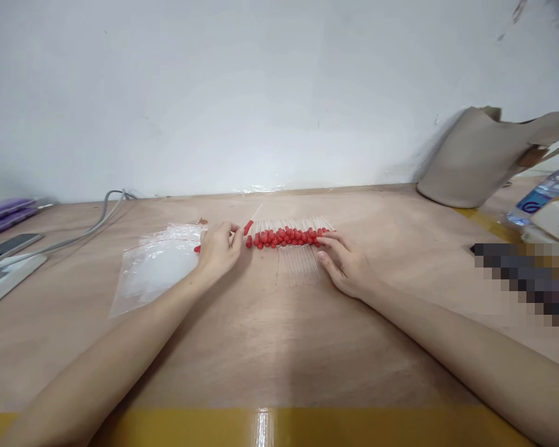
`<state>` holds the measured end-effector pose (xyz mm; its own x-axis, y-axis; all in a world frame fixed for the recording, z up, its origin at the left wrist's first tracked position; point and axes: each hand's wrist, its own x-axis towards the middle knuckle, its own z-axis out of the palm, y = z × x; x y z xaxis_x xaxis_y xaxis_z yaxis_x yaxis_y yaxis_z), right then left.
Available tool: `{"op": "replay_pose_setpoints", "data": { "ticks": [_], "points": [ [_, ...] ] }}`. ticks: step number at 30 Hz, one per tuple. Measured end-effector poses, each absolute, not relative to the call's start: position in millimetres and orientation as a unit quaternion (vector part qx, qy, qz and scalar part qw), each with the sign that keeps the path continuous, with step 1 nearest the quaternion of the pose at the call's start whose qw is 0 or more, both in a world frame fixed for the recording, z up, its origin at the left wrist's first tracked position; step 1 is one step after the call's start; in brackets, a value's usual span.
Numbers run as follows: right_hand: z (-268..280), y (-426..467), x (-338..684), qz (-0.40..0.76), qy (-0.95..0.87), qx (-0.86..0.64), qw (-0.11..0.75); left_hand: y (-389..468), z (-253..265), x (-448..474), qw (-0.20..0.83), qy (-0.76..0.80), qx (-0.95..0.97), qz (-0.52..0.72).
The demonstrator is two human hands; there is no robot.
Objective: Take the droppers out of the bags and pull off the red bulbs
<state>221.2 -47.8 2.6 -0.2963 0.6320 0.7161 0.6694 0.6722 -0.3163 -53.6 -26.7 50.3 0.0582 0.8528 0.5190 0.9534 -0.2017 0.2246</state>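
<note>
A row of thin clear sticks with red bulb-like ends [286, 236] lies on the wooden table, the red ends bunched along the middle. At its left end, my left hand [220, 249] is closed in a pinch on one red-ended clear stick [248, 227], whose thin shaft points away from me. My right hand [347, 264] rests at the row's right end, thumb and fingers apart, fingertips touching the outermost red ends. Under and left of my left hand is a clear zip bag [156, 270] with something whitish in it. Another bit of red shows beside the left hand, mostly hidden.
A grey cable [105, 217] runs along the left, near purple boxes [7, 217], a phone-like dark slab [13, 245] and a white tray [16, 279]. At right stand a beige bag [470, 158] and a water bottle [540, 195]. Yellow tape [214, 428] lines the front edge.
</note>
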Motion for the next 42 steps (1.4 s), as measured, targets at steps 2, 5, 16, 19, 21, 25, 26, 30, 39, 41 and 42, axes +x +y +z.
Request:
{"op": "replay_pose_setpoints", "data": {
  "ticks": [2,5,16,19,21,25,26,30,39,41,42],
  "points": [
    [4,-50,220,-0.057,-0.792,-0.392,0.464,-45,46,-52,0.128,-0.567,-0.757,-0.299],
    [7,-53,220,-0.115,-0.818,-0.343,0.446,-67,36,-47,0.179,-0.449,-0.831,-0.275],
    [8,-52,217,-0.132,-0.893,-0.271,0.333,-74,31,-36,0.208,-0.303,-0.879,-0.303],
    [5,-53,214,-0.135,-0.894,-0.255,0.342,-74,28,-37,0.201,-0.292,-0.884,-0.306],
    [3,-53,212,-0.135,-0.895,-0.244,0.348,-74,26,-37,0.19,-0.297,-0.884,-0.306],
    [0,-53,209,-0.133,-0.896,-0.235,0.353,-74,25,-32,0.155,-0.299,-0.89,-0.306],
    [0,-53,209,-0.132,-0.896,-0.232,0.356,-73,25,-29,0.146,-0.296,-0.895,-0.301],
    [1,-56,206,-0.122,-0.897,-0.212,0.369,-71,20,-20,0.121,-0.266,-0.909,-0.297],
    [2,-58,202,-0.109,-0.896,-0.221,0.37,-70,18,-16,0.133,-0.245,-0.905,-0.32],
    [-1,-57,201,-0.111,-0.894,-0.218,0.375,-70,17,-16,0.136,-0.256,-0.904,-0.313],
    [-2,-57,200,-0.111,-0.894,-0.217,0.375,-70,17,-15,0.138,-0.261,-0.904,-0.309]
  ]
}}
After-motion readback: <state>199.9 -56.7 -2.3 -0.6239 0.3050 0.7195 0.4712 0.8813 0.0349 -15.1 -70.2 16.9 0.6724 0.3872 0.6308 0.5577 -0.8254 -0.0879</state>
